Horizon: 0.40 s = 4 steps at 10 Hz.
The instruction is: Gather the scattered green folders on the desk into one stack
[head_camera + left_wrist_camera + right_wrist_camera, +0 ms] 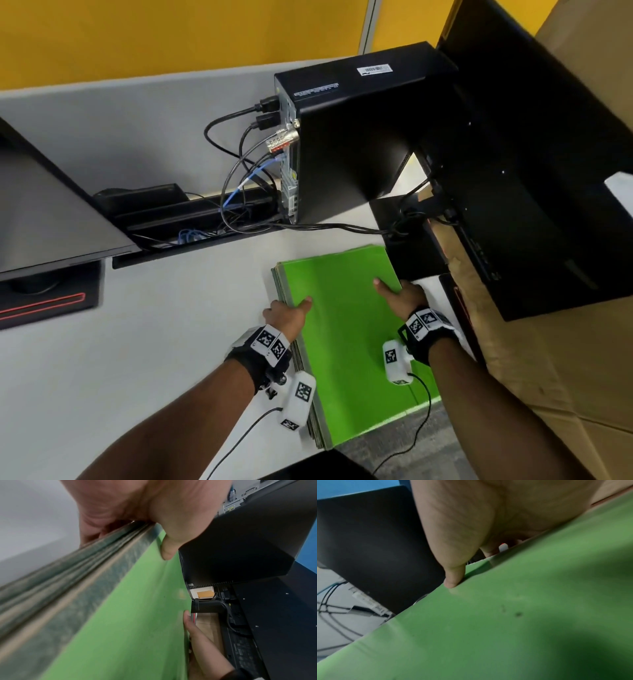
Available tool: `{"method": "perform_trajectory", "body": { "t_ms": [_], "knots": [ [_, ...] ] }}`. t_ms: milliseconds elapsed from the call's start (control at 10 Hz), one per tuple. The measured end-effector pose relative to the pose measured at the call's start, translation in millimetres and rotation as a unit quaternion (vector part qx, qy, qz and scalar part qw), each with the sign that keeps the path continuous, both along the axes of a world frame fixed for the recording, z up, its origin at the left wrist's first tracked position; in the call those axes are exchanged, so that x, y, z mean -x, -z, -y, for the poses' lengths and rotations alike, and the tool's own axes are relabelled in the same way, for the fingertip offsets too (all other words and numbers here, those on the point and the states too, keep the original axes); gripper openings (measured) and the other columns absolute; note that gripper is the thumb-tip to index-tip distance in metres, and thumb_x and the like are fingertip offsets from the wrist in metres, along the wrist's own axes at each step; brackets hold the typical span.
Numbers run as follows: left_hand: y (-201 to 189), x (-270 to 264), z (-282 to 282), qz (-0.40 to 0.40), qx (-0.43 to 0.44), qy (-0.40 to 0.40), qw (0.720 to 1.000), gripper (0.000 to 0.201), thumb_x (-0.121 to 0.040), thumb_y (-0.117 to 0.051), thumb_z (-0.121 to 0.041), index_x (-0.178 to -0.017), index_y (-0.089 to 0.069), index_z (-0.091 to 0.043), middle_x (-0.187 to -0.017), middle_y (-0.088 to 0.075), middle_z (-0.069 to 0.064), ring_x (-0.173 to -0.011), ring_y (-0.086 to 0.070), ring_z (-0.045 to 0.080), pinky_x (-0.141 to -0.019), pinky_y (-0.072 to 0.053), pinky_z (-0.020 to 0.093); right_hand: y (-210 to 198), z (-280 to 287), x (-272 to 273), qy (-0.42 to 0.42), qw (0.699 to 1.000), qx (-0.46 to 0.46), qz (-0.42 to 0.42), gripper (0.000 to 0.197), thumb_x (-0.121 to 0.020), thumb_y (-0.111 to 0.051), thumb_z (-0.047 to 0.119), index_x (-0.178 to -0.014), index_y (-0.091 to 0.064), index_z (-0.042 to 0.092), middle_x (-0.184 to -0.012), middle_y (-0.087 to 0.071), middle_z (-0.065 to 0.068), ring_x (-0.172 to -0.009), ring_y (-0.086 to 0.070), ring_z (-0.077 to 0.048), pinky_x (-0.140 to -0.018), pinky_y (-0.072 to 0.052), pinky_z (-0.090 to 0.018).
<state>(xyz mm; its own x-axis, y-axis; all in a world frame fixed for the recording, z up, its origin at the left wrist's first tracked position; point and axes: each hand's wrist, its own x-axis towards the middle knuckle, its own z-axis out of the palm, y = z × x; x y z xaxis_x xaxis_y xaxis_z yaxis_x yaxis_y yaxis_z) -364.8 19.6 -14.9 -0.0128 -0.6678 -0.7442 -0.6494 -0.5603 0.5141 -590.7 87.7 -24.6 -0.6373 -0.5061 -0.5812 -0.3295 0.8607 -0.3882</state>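
Note:
A stack of green folders (346,329) lies on the white desk (137,342), its near end reaching past the desk's front edge. My left hand (287,313) grips the stack's left edge, thumb on the top folder and fingers under or along the side. My right hand (400,293) grips the right edge the same way, thumb on top. The left wrist view shows the layered folder edges (68,588) under the left thumb (167,550). In the right wrist view the right thumb (453,580) presses on the green top folder (505,628).
A black computer tower (342,137) with cables (239,164) stands just behind the stack. A black monitor (531,171) and its base (411,246) crowd the right side. Cardboard boxes (565,342) sit at far right. Another monitor (41,212) is at left.

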Motion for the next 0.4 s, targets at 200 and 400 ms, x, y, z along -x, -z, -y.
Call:
{"method": "perform_trajectory", "body": {
  "t_ms": [200, 400],
  "knots": [
    [-3.1, 3.5, 0.8, 0.039, -0.003, 0.012, 0.999, 0.083, -0.086, -0.055, -0.057, -0.142, -0.027, -0.002, -0.145, -0.029, 0.020, -0.132, -0.036, 0.037, -0.107, -0.033, 0.042, -4.4, 6.7, -7.5, -0.040, 0.996, -0.034, -0.066, 0.087, -0.086, -0.036, 0.069, -0.142, -0.033, 0.003, -0.144, -0.041, -0.022, -0.130, -0.044, -0.037, -0.104, -0.039, -0.044],
    [-15.0, -10.2, 11.7, -0.030, 0.018, -0.056, 0.998, 0.086, -0.089, -0.057, -0.047, -0.149, -0.015, -0.002, -0.153, -0.020, 0.019, -0.137, -0.031, 0.038, -0.109, -0.030, 0.042, -9.9, -4.6, -18.0, -0.026, 0.994, -0.030, -0.104, 0.087, -0.088, -0.019, 0.070, -0.146, -0.026, 0.006, -0.138, -0.048, -0.024, -0.128, -0.044, -0.039, -0.103, -0.038, -0.047]
  ]
}}
